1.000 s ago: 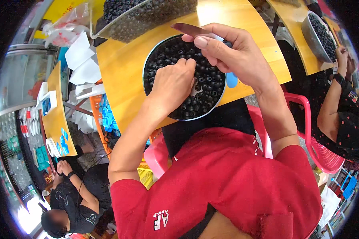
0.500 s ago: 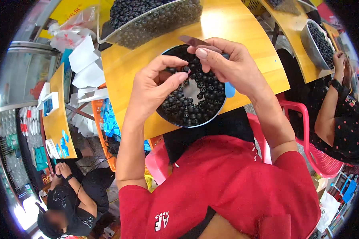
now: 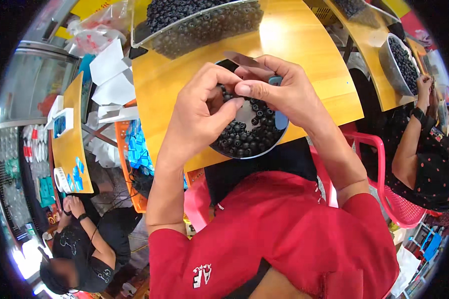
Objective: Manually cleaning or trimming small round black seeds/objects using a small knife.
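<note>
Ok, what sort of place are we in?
Likely a small shop or food workroom: packs line the left side, while a bowl and clear tub hold dark berries.

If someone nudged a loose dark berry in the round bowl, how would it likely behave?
The berries look small and round, so a nudged one would probably roll rather than slide. It could end up on the bare pale patch inside the bowl, where no neighbours block it. Each is likely light, being small beside the fingers.
</note>
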`<state>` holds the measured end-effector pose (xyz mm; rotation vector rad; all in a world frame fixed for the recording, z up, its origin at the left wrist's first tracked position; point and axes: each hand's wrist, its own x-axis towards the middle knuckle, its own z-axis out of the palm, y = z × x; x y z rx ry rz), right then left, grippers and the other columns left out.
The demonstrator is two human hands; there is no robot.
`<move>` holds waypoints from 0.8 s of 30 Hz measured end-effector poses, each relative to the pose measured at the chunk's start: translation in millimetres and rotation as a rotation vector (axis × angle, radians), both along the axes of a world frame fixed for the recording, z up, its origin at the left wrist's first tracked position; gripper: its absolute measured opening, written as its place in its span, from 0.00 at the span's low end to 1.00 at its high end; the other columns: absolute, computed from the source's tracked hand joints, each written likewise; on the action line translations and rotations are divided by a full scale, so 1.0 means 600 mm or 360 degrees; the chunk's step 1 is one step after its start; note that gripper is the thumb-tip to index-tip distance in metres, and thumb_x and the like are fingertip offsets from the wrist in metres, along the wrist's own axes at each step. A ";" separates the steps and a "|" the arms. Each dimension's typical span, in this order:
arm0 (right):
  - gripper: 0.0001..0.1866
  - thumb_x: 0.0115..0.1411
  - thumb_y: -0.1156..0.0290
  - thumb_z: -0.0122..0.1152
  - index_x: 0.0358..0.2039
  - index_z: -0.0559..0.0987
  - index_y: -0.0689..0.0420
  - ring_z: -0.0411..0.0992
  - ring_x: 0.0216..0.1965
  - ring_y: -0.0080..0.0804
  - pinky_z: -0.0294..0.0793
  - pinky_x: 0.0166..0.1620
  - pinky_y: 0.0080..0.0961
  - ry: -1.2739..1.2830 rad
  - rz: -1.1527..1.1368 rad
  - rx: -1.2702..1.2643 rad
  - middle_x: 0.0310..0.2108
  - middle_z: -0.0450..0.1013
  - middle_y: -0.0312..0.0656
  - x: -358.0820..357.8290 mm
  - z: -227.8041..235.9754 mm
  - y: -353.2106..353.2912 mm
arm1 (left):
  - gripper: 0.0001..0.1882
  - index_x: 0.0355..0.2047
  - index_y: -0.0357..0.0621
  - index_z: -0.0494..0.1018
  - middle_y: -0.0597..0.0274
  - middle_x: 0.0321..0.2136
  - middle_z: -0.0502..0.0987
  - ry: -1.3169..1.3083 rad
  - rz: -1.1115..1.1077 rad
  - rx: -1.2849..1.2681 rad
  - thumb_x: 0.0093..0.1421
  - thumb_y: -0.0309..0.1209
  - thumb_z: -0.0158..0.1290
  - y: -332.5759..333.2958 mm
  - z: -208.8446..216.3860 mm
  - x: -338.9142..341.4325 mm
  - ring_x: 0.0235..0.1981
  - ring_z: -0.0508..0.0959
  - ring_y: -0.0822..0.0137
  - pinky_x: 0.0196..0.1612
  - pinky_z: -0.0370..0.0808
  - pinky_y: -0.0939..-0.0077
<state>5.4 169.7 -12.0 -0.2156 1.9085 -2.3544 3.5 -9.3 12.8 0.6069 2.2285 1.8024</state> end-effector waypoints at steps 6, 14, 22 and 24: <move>0.17 0.52 0.67 0.66 0.40 0.76 0.60 0.59 0.17 0.07 0.52 0.18 0.08 -0.0161 0.0081 0.0042 0.25 0.72 0.29 0.007 0.020 0.003 | 0.11 0.38 0.37 0.71 0.67 0.35 0.70 0.0134 0.0043 0.0034 0.53 0.18 0.53 0.000 -0.012 0.001 0.27 0.69 0.84 0.27 0.62 0.92; 0.12 0.55 0.69 0.63 0.39 0.77 0.59 0.54 0.13 0.08 0.47 0.16 0.09 -0.0282 0.0025 -0.0099 0.18 0.67 0.25 0.007 0.022 -0.003 | 0.09 0.35 0.40 0.74 0.68 0.34 0.68 0.0359 0.0282 0.0140 0.52 0.23 0.58 0.010 -0.037 0.008 0.20 0.63 0.86 0.22 0.59 0.92; 0.11 0.57 0.68 0.59 0.39 0.77 0.58 0.52 0.13 0.08 0.46 0.15 0.10 -0.0328 0.0148 -0.0245 0.16 0.63 0.24 0.008 0.026 -0.004 | 0.09 0.40 0.39 0.72 0.68 0.37 0.71 -0.0177 0.0239 0.0799 0.59 0.27 0.52 0.014 -0.048 0.018 0.19 0.62 0.85 0.20 0.58 0.91; 0.11 0.58 0.67 0.58 0.40 0.77 0.59 0.53 0.13 0.08 0.46 0.16 0.10 -0.0307 0.0140 -0.0228 0.16 0.64 0.25 0.009 0.028 -0.005 | 0.09 0.40 0.39 0.72 0.66 0.35 0.72 -0.0246 0.0225 0.0882 0.59 0.27 0.52 0.012 -0.050 0.017 0.18 0.62 0.85 0.19 0.57 0.91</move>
